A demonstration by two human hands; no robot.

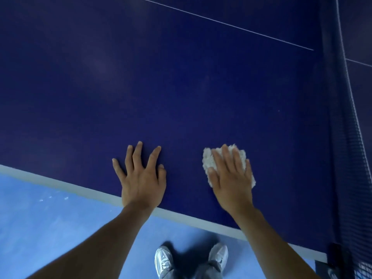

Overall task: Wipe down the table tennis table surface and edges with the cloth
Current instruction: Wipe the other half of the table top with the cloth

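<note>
Head view looks down on the big dark blue table (181, 77), which fills most of the picture. The light blue floor (50, 228) lies below its white edge (60, 185), and the net (346, 148) stands at the right. The left hand (141, 178) lies flat on the table near the edge, fingers spread, holding nothing. The right hand (231, 182) lies flat too, its straight fingers pressing down on the white cloth (208, 162) without grabbing it. The cloth sits on the table top, between the left hand and the net. It could slip out from under the hand in a fast push, because nothing pinches it. A wide sweep to the right could bump the net. The hand hides most of the cloth, so I cannot tell its long side. Its far end points the way the fingers point, away from the person.
</note>
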